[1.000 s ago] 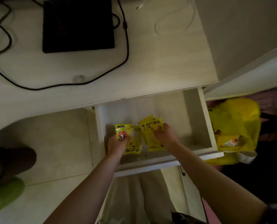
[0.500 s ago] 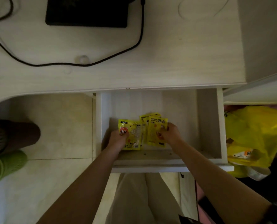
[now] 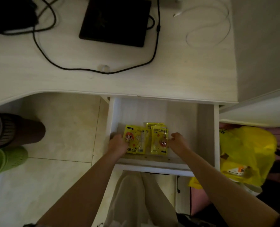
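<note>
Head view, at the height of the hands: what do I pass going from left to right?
From the left: green shoe → left hand → left packet → right packet → right hand → yellow bag.

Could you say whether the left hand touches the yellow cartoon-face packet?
Touching: head view shows the left hand holding the yellow cartoon-face plastic packet by its edge.

Three yellow packets (image 3: 136, 140), one open drawer (image 3: 206, 128), one left hand (image 3: 118, 145), one right hand (image 3: 176, 142), one black laptop (image 3: 114, 20), one white cable (image 3: 208, 28), one yellow plastic bag (image 3: 247, 148), one green shoe (image 3: 6, 159)
</note>
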Motion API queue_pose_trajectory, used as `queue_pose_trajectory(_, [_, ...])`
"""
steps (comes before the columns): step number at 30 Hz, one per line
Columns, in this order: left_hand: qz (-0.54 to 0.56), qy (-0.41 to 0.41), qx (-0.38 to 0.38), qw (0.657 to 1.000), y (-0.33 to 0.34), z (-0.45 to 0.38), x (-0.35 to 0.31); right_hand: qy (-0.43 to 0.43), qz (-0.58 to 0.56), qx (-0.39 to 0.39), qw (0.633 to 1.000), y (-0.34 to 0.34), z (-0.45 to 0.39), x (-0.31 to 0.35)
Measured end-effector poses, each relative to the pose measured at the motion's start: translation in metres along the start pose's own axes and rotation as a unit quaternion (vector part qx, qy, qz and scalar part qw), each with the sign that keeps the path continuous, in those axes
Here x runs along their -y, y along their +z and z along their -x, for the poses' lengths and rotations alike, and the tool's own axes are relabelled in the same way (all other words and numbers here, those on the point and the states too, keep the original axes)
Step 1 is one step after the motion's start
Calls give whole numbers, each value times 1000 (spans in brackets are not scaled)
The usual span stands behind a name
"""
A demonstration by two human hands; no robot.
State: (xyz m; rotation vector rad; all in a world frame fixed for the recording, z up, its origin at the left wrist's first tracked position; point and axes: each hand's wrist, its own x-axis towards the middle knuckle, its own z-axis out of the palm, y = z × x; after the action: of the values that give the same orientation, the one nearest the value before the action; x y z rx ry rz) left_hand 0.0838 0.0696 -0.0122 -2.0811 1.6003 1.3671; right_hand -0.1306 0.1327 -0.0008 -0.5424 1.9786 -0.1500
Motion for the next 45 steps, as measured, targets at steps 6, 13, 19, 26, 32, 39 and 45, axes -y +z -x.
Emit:
queue_pose_trajectory(6, [44,83,-50,994,-24,46,-6,-123,73,-18,990,-9,48,21])
queue_pose_trajectory(13, [59,143,-152,976,-51,101,29,-259,226,-32,939,11,90,55])
queue_pose_trajectory(19, [78,78,-241,964,-72,131,91,-365,326,3,872,63,127,91])
queue_pose_trajectory(26, [56,5,-295,954,-116,162,178,-439,387,36,810,153,176,140])
queue_pose_trajectory(32, [36,-42,-334,941,-174,180,257,-470,419,62,774,237,213,180])
queue_pose_trajectory(39, [42,-69,-346,935,-236,181,347,-497,437,60,747,321,244,232])
queue_pose_trajectory(45, [58,-80,-363,927,-284,164,388,-510,440,70,735,370,256,285])
